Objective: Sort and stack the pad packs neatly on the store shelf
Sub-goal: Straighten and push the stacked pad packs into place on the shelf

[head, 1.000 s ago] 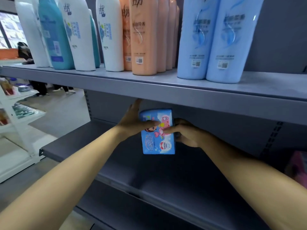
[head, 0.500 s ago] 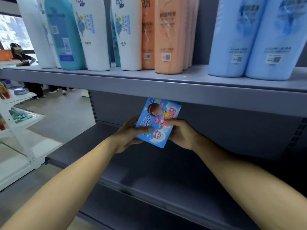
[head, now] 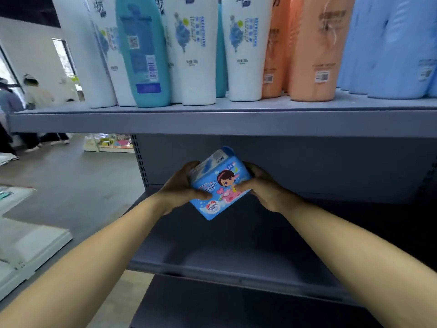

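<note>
One blue pad pack [head: 220,185] was in view, a soft plastic-wrapped block with a cartoon girl printed on its face, tilted so that one corner pointed down. It hung in the air above the grey lower shelf [head: 212,256], in front of the shelf's back panel, touching neither. Two bare hands held it between them: the left hand [head: 182,188] gripped its left side with the thumb curled across the front, and the right hand [head: 264,188] pinched its right side, thumb on the printed face and fingers behind. The lower shelf was a flat, matte metal board with a folded front lip. Above it ran the upper shelf [head: 212,121], the same grey metal, carrying a row of tall, smooth, rounded plastic bottles: at least four white bottles [head: 196,50], one teal bottle [head: 144,50] among them with another partly hidden, two orange bottles [head: 316,48] and several light blue bottles [head: 397,43] at the right edge, their count unclear. Far left, blurred people [head: 35,95] stood on a grey floor.
</note>
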### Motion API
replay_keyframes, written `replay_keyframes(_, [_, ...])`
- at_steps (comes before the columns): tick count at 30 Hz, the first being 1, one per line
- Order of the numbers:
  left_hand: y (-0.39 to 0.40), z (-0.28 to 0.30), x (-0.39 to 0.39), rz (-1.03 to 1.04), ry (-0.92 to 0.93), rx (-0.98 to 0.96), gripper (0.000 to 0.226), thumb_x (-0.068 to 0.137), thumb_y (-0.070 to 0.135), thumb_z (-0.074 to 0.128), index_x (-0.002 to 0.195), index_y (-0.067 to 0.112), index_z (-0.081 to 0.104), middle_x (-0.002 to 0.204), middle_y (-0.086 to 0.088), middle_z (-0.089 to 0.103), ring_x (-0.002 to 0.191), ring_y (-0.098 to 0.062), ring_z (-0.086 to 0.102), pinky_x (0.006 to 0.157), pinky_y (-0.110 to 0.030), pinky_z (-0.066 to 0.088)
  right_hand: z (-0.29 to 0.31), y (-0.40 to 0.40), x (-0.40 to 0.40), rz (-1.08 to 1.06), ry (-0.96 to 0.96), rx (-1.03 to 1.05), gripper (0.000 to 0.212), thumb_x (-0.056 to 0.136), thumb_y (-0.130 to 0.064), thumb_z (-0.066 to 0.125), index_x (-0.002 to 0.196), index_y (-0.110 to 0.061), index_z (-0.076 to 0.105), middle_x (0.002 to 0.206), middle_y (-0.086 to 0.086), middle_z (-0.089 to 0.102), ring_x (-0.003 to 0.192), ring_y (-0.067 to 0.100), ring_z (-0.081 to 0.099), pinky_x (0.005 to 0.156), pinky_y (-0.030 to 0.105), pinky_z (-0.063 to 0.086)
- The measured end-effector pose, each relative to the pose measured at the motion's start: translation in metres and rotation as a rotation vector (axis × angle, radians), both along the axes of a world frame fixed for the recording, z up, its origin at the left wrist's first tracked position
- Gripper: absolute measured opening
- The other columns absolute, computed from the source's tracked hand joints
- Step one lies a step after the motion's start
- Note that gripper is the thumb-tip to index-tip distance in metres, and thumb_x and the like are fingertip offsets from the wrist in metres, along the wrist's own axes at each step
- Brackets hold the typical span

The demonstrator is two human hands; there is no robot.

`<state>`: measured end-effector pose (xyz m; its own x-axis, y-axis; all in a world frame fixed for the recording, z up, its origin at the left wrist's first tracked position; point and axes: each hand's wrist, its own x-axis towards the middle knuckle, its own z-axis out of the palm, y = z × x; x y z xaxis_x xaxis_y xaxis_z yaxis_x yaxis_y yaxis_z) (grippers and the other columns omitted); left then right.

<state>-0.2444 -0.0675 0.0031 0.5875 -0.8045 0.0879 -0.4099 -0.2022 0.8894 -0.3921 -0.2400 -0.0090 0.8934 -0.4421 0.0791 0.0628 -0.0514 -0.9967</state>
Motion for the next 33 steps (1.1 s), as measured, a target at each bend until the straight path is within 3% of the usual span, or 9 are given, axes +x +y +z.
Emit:
replay_keyframes(4, [0.002, -0.002, 0.015, 0.001, -0.149, 0.039, 0.1, 0.057, 0.007, 0.087, 0.14, 0.028, 0.035, 0.127, -0.006, 0.051, 0.108, -0.022, 0.061, 0.088, -0.041, 0.056, 0.0, 0.012, 0.007, -0.046, 0.049, -0.038, 0.059, 0.075, 0.017, 0.061, 0.129, -0.005, 0.047, 0.121, 0.018, 0.061, 0.108, 0.03, 0.062, 0.095, 0.042, 0.05])
replay_keyframes(9, [0.0, -0.005, 0.026, 0.017, -0.244, 0.048, 0.111, 0.054, 0.01, 0.088, 0.142, 0.04, 0.026, 0.129, -0.002, 0.039, 0.112, -0.022, 0.053, 0.089, -0.041, 0.055, -0.001, 0.015, 0.016, 0.041, 0.079, -0.143, 0.078, 0.073, 0.021, 0.061, 0.136, -0.016, 0.036, 0.125, 0.011, 0.059, 0.114, 0.025, 0.059, 0.095, 0.039, 0.05])
replay_keyframes(17, [0.004, -0.009, 0.046, 0.104, -0.08, -0.042, 0.123, 0.053, -0.005, 0.086, 0.146, 0.041, 0.019, 0.13, -0.011, 0.043, 0.112, -0.029, 0.057, 0.088, -0.048, 0.055, -0.005, 0.003, 0.049, 0.101, 0.15, -0.175, 0.064, 0.067, 0.017, 0.071, 0.109, -0.027, 0.051, 0.107, 0.001, 0.066, 0.101, 0.014, 0.064, 0.085, 0.031, 0.054])
replay_keyframes(19, [0.009, -0.015, 0.051, 0.114, -0.015, -0.079, 0.123, 0.056, -0.01, 0.084, 0.146, 0.04, 0.017, 0.125, -0.01, 0.048, 0.106, -0.026, 0.062, 0.082, -0.041, 0.058, -0.009, 0.004, 0.058, 0.106, 0.169, -0.186, 0.06, 0.066, 0.015, 0.073, 0.103, -0.028, 0.052, 0.102, -0.002, 0.068, 0.095, 0.01, 0.065, 0.079, 0.027, 0.055])
replay_keyframes(22, [0.02, -0.022, 0.058, 0.13, 0.078, -0.128, 0.119, 0.062, -0.015, 0.079, 0.149, 0.035, 0.013, 0.12, 0.001, 0.052, 0.097, -0.015, 0.064, 0.067, -0.023, 0.058, -0.016, 0.011, 0.07, 0.094, 0.197, -0.183, 0.058, 0.066, 0.011, 0.076, 0.107, -0.023, 0.052, 0.105, 0.0, 0.068, 0.095, 0.01, 0.065, 0.079, 0.028, 0.055])
replay_keyframes(26, [0.033, -0.028, 0.072, 0.164, 0.16, -0.143, 0.115, 0.066, -0.016, 0.075, 0.15, 0.031, 0.013, 0.122, 0.006, 0.051, 0.092, -0.008, 0.064, 0.061, -0.019, 0.056, -0.027, 0.025, 0.086, 0.101, 0.222, -0.163, 0.054, 0.067, 0.008, 0.076, 0.104, -0.023, 0.053, 0.103, -0.001, 0.068, 0.093, 0.008, 0.065, 0.074, 0.024, 0.054])
replay_keyframes(30, [0.041, -0.032, 0.09, 0.182, 0.184, -0.127, 0.108, 0.067, -0.015, 0.075, 0.15, 0.024, 0.017, 0.13, -0.002, 0.05, 0.098, -0.016, 0.064, 0.073, -0.028, 0.057, -0.034, 0.039, 0.108, 0.056, 0.239, -0.124, 0.063, 0.067, 0.009, 0.076, 0.118, -0.014, 0.048, 0.11, 0.003, 0.066, 0.1, 0.015, 0.064, 0.085, 0.033, 0.054])
replay_keyframes(33, [0.048, -0.032, 0.108, 0.151, 0.176, -0.071, 0.077, 0.069, -0.012, 0.075, 0.133, 0.015, 0.043, 0.116, -0.006, 0.065, 0.098, -0.019, 0.068, 0.084, -0.037, 0.057, -0.037, 0.048, 0.122, 0.029, 0.246, -0.102, 0.059, 0.067, 0.01, 0.075, 0.114, -0.017, 0.05, 0.108, 0.002, 0.066, 0.102, 0.017, 0.063, 0.091, 0.039, 0.052])
